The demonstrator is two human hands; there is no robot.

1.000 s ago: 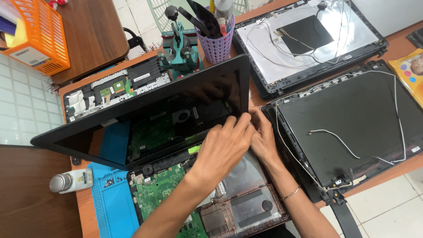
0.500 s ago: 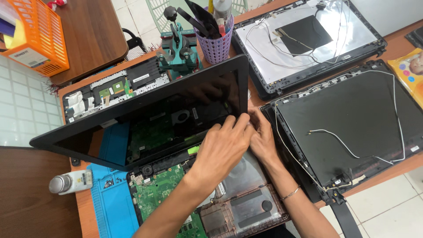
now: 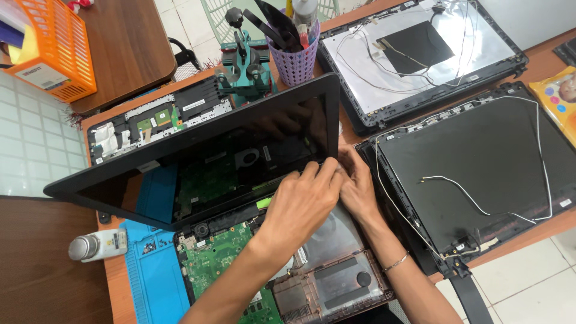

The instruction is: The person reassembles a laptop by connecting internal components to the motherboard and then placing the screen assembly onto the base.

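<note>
An opened black laptop lies on the table with its screen lid (image 3: pixel 180 150) raised and tilted back. Below the lid the base is stripped, showing a green circuit board (image 3: pixel 222 258) and a metal frame (image 3: pixel 336 282). My left hand (image 3: pixel 303 201) and my right hand (image 3: pixel 360 189) meet at the lid's lower right corner, at the hinge (image 3: pixel 333 163). The fingertips of both hands are pinched together on that hinge. What lies under the fingers is hidden.
A black lid shell (image 3: pixel 480 162) with loose white wires lies at the right, another shell (image 3: pixel 420 54) behind it. A purple tool cup (image 3: pixel 297 60), a green clamp stand (image 3: pixel 246 69), a keyboard frame (image 3: pixel 150 117), a blue mat (image 3: pixel 150 270), a small bottle (image 3: pixel 96 245) and an orange basket (image 3: pixel 54 48) surround the laptop.
Almost nothing differs. Both hands stay at the lid's right hinge and the fingers shift only slightly.
</note>
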